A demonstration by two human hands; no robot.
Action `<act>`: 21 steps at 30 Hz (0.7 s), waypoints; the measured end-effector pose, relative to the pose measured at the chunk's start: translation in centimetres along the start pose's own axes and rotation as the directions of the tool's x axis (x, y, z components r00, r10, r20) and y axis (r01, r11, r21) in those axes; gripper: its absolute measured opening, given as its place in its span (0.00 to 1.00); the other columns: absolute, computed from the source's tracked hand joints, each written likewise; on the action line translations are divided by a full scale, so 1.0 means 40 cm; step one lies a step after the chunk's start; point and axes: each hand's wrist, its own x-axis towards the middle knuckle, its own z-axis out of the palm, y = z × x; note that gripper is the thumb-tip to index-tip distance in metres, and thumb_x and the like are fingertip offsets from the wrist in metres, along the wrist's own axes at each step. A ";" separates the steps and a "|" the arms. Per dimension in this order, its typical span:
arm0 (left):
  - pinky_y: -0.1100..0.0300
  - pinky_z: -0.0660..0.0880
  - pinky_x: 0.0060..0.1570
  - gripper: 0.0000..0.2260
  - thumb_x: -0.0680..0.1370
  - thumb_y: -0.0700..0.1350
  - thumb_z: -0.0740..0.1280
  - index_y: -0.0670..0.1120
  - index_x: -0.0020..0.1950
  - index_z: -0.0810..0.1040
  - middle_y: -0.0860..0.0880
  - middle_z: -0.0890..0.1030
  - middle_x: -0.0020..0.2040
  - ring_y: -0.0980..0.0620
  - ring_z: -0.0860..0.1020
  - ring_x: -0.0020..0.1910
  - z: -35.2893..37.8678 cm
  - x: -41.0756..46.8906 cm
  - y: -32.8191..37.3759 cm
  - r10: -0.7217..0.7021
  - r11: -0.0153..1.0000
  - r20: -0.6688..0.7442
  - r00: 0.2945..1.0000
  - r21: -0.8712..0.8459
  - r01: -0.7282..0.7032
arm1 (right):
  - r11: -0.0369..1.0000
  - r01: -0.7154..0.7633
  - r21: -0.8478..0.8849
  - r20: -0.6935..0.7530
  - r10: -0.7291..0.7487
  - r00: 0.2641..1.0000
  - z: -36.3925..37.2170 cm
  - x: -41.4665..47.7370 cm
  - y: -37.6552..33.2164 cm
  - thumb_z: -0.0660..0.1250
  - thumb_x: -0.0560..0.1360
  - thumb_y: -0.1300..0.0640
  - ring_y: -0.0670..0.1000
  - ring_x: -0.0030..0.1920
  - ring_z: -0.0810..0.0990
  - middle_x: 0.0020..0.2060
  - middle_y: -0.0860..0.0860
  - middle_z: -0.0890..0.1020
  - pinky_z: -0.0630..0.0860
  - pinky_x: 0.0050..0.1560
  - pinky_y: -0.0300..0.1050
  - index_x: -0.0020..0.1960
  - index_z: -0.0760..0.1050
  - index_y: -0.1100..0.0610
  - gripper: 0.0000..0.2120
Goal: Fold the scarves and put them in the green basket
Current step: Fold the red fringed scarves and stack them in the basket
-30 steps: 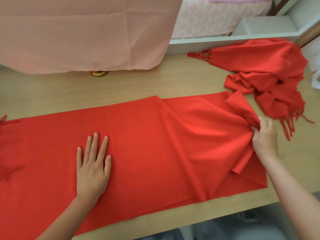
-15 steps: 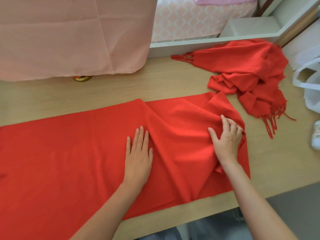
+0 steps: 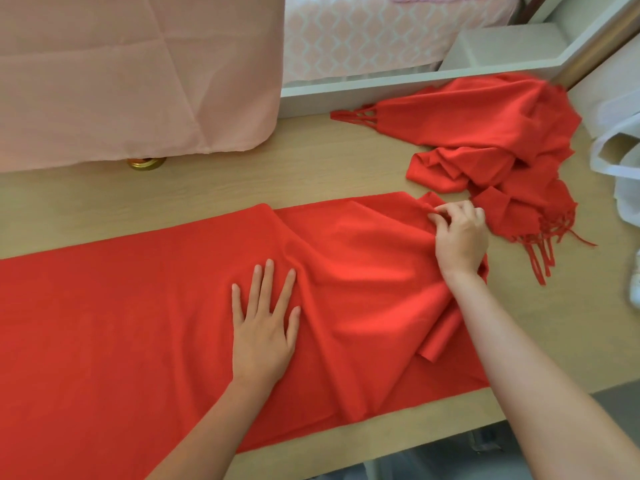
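A long red scarf point(image 3: 121, 306) lies spread across the wooden table point(image 3: 207, 188), running off the left edge of the view. Its right end is rumpled and partly folded over. My left hand point(image 3: 265, 327) presses flat on the scarf's middle with fingers straight. My right hand point(image 3: 459, 237) pinches a bunched fold at the scarf's far right corner. A second red scarf point(image 3: 502, 140) with fringed ends lies crumpled at the back right of the table. No green basket is in view.
A pink cloth point(image 3: 131, 74) hangs over the table's back left, with a gold round object point(image 3: 145, 163) under its edge. A white bag point(image 3: 623, 161) sits at the right edge. A white shelf frame point(image 3: 415, 83) borders the back. The table's front edge runs close below the scarf.
My right hand has moved from the scarf's near right part up to its far right corner and now pinches the fold there. My left hand has stayed flat on the scarf.
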 end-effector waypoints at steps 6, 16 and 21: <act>0.41 0.49 0.74 0.25 0.80 0.54 0.50 0.53 0.78 0.56 0.47 0.53 0.79 0.49 0.49 0.78 -0.001 0.002 0.001 -0.003 1.000 0.007 1.000 0.000 0.003 | 0.942 -0.335 -0.023 -0.068 0.333 0.941 -0.048 0.096 0.107 0.62 0.78 0.56 0.62 0.55 0.73 0.54 0.60 0.80 0.66 0.49 0.52 0.55 0.78 0.61 0.11; 0.41 0.50 0.74 0.25 0.80 0.54 0.50 0.52 0.77 0.57 0.47 0.54 0.79 0.48 0.50 0.78 0.001 0.001 -0.001 -0.004 1.000 -0.012 1.000 0.028 0.004 | 0.954 -0.198 0.225 -0.044 0.213 0.976 -0.148 -0.157 0.071 0.68 0.76 0.53 0.56 0.54 0.74 0.53 0.57 0.74 0.70 0.60 0.51 0.59 0.76 0.60 0.15; 0.41 0.49 0.74 0.25 0.80 0.54 0.50 0.51 0.77 0.57 0.46 0.53 0.79 0.48 0.50 0.78 0.001 0.000 -0.003 -0.005 0.999 -0.021 1.000 0.039 0.006 | 0.920 -0.357 0.163 0.067 0.351 0.934 -0.175 -0.468 0.025 0.69 0.73 0.47 0.55 0.54 0.72 0.53 0.55 0.74 0.70 0.58 0.55 0.60 0.71 0.60 0.22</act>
